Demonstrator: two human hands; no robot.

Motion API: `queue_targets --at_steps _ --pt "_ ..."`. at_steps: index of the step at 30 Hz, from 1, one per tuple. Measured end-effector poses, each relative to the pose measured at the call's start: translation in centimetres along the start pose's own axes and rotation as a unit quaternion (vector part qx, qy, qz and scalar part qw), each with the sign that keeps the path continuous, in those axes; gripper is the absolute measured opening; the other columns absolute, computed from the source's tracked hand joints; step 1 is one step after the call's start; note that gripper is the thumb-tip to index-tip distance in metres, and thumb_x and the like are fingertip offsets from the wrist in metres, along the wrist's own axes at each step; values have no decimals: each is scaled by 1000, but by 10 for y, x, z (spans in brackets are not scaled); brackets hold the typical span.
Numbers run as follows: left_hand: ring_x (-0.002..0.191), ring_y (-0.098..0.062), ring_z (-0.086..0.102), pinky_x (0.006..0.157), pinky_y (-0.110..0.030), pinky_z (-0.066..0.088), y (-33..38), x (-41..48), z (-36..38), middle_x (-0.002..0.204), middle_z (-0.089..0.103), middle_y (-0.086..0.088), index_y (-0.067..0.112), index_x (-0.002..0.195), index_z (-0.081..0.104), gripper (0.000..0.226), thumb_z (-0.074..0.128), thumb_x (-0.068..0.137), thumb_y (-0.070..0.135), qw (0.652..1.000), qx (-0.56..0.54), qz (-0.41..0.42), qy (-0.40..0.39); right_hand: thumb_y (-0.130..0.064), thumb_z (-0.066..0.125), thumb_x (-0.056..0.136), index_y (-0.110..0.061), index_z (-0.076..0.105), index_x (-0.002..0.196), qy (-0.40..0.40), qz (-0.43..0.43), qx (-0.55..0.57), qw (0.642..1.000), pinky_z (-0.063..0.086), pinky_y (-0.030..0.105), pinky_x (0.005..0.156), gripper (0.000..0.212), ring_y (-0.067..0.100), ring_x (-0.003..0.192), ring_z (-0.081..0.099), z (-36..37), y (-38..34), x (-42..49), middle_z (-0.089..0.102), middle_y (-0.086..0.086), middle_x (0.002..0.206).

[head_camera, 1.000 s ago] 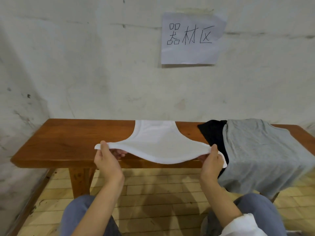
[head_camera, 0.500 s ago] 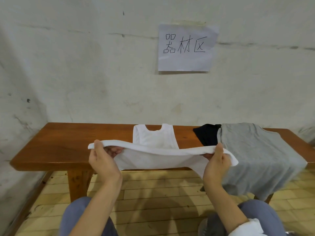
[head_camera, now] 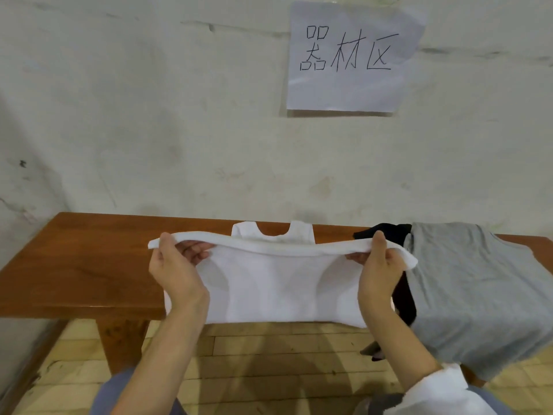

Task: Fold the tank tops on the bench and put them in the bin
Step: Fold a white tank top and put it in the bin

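Observation:
A white tank top [head_camera: 281, 289] lies across the middle of the wooden bench [head_camera: 89, 265], its straps toward the wall. My left hand [head_camera: 173, 274] pinches the left end of its lifted hem and my right hand [head_camera: 378, 274] pinches the right end. The hem is stretched between both hands above the bench, over the shirt's body. A grey tank top [head_camera: 475, 289] drapes over the bench's right part and front edge. A black tank top [head_camera: 404, 298] lies partly under it. No bin is in view.
A plastered wall rises right behind the bench, with a paper sign [head_camera: 350, 58] taped to it. The wooden floor [head_camera: 269, 360] shows below the bench. My knees [head_camera: 125, 396] are close to the bench's front edge.
Both hands have lifted the white top's hem and carried it away from me, toward the straps, folding the cloth over itself. The view has moved closer to the bench.

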State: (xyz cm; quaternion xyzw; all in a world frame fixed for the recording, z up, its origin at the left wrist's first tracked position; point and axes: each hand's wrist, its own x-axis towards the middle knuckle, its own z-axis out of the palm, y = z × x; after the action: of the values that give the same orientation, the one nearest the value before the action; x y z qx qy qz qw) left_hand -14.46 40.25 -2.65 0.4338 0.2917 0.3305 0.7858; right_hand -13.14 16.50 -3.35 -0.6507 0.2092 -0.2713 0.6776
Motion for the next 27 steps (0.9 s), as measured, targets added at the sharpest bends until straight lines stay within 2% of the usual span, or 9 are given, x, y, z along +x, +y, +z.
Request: queue_targets --at_steps 4,6,8,10,13,16,18,21,27 --pt "61 -18 64 54 -27 48 -27 54 39 75 64 -8 7 93 56 33 35 102 31 998 25 -33 -39 -39 37 102 -9 59 63 -44 54 19 997 51 27 74 54 17 63 64 45 13 47 66 3 58" --pt "75 -18 62 66 -30 48 -50 74 48 84 63 -5 11 90 56 41 31 102 41 988 98 -76 -91 -39 33 103 -10 58 64 -69 78 6 995 51 32 75 54 22 66 64 59 31 61 66 2 61" --pt "93 -20 57 83 -35 46 -77 80 46 98 59 -4 14 96 57 30 37 101 37 959 221 -94 -150 -33 36 103 -11 58 70 -93 67 -93 989 50 35 77 45 23 73 64 61 57 60 66 4 72" --pt "105 -25 55 90 -32 42 -104 76 38 108 59 -6 11 100 61 19 47 98 24 896 378 -26 -232 -25 42 100 -11 60 80 -146 44 -215 965 49 34 77 30 23 80 60 56 81 47 64 6 83" --pt "119 -23 50 98 -26 35 -129 67 28 127 55 -9 10 111 63 21 49 95 15 745 548 170 -341 -28 48 98 -15 59 99 -231 -28 -393 889 43 22 81 17 13 88 54 49 102 21 60 2 100" --pt "145 -22 17 117 -38 11 -136 65 26 155 26 -4 18 142 40 43 39 100 24 576 652 247 -427 -37 48 96 -19 58 112 -266 -134 -506 810 42 24 95 26 13 104 50 47 105 -1 54 -2 116" --pt "148 -21 2 118 -40 1 -138 65 24 160 9 -1 23 150 21 49 27 103 34 493 704 260 -440 -45 44 96 -23 51 123 -277 -165 -556 766 38 25 100 36 13 113 45 45 102 -13 47 -3 126" --pt "148 -23 2 118 -40 2 -136 59 19 161 5 -2 23 152 12 52 19 103 39 446 738 280 -421 -51 40 96 -25 42 133 -294 -190 -589 728 35 27 103 46 14 119 41 43 100 -16 42 -3 134" --pt "138 -31 23 110 -43 23 -122 36 4 154 21 -9 20 148 21 55 18 101 47 400 774 296 -392 -45 52 91 -25 45 132 -352 -147 -583 717 38 32 102 46 19 118 42 40 90 1 44 -1 133"
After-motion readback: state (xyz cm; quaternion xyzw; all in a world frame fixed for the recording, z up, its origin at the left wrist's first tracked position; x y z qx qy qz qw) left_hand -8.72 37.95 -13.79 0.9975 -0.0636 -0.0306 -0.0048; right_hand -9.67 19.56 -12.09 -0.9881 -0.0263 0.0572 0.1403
